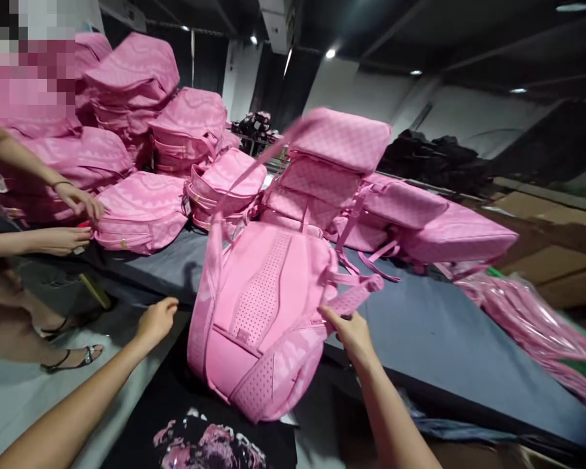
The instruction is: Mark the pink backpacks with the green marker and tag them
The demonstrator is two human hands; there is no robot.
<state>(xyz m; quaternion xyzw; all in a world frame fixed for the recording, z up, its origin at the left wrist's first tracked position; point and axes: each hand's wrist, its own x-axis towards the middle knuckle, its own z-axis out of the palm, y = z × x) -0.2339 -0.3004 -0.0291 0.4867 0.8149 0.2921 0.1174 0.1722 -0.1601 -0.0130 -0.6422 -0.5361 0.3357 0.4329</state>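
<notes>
A pink backpack (293,273) stands tilted at the table's near edge, its padded back panel with a dotted mesh strip facing me. My right hand (354,335) grips the backpack's right side by a shoulder strap, thumb and fingers closed on it. To the left of the bag, my left hand (157,322) is apart from it in the air, fingers curled together, nothing visible in them. The left shoulder strap (215,273) runs up the bag's side, and a blurred strap stretches above it.
Pink backpacks (195,124) are piled along the grey table (449,332), with checked pink bags (342,137) behind mine. At left, a co-worker's hands (71,221) touch another backpack (141,212). Plastic-wrapped pink pieces (532,319) and cardboard boxes (557,260) are at right.
</notes>
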